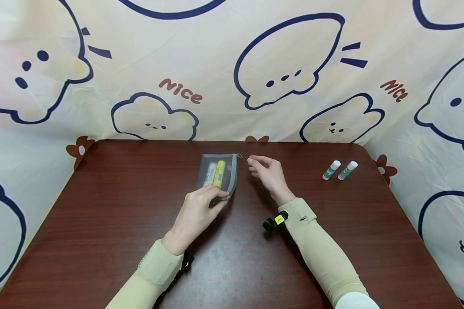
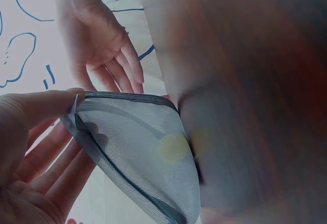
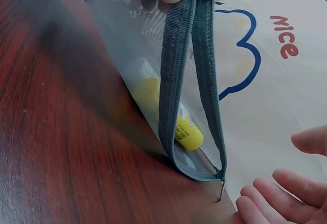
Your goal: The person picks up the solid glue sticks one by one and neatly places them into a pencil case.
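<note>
My left hand (image 1: pixel 197 214) pinches the near right corner of a grey mesh zip pouch (image 1: pixel 229 174) between thumb and fingers. Its zipper (image 3: pixel 172 86) is undone, and the mouth gapes in the right wrist view. Through the mesh show a yellow glue stick (image 1: pixel 219 173) and a whitish stick (image 1: pixel 210 173), side by side. At the far right corner hangs the small zip pull (image 1: pixel 239 156). Just right of that pull is my right hand (image 1: pixel 269 175), its fingers loosely bent and holding nothing.
Two white-capped sticks with green labels, a left one (image 1: pixel 331 170) and a right one (image 1: pixel 347 171), lie at the right on the brown wooden table (image 1: pixel 120 193). A printed cloth backdrop (image 1: pixel 216 51) rises behind the table's far edge and along both sides.
</note>
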The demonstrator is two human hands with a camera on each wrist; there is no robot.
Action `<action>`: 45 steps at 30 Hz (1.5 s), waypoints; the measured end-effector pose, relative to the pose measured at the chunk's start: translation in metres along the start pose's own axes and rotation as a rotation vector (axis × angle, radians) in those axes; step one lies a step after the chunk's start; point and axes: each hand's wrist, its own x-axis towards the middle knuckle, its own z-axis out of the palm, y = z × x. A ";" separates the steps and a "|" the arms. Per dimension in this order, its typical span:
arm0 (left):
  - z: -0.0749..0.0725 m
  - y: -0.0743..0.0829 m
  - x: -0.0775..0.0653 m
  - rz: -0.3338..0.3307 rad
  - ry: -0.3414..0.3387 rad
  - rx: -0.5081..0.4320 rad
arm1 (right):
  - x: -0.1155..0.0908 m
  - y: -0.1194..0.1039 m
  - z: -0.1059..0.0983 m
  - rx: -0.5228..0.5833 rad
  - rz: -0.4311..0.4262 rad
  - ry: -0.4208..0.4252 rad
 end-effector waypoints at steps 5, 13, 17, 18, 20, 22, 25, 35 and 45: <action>0.000 -0.001 -0.001 -0.001 0.002 -0.002 | -0.001 -0.001 -0.004 -0.001 -0.008 0.000; -0.001 -0.001 -0.002 -0.001 -0.001 -0.007 | -0.003 -0.002 -0.012 -0.059 -0.029 0.038; 0.000 -0.001 -0.001 -0.002 -0.004 -0.009 | -0.004 -0.003 -0.016 -0.101 -0.026 0.072; 0.000 -0.001 -0.001 -0.002 -0.005 -0.010 | -0.005 -0.003 -0.018 -0.112 -0.023 0.081; 0.000 -0.001 -0.001 -0.003 -0.007 -0.011 | -0.005 -0.003 -0.020 -0.128 -0.021 0.098; 0.000 -0.001 -0.001 -0.004 -0.009 -0.013 | -0.006 -0.004 -0.023 -0.137 -0.021 0.114; 0.000 -0.001 -0.001 -0.004 -0.011 -0.015 | -0.006 -0.005 -0.027 -0.144 -0.029 0.134; 0.001 -0.001 -0.001 -0.007 -0.011 -0.009 | -0.008 -0.008 -0.038 -0.128 -0.068 0.163; 0.000 -0.001 0.000 0.002 -0.006 -0.017 | -0.009 -0.007 -0.052 -0.125 -0.075 0.189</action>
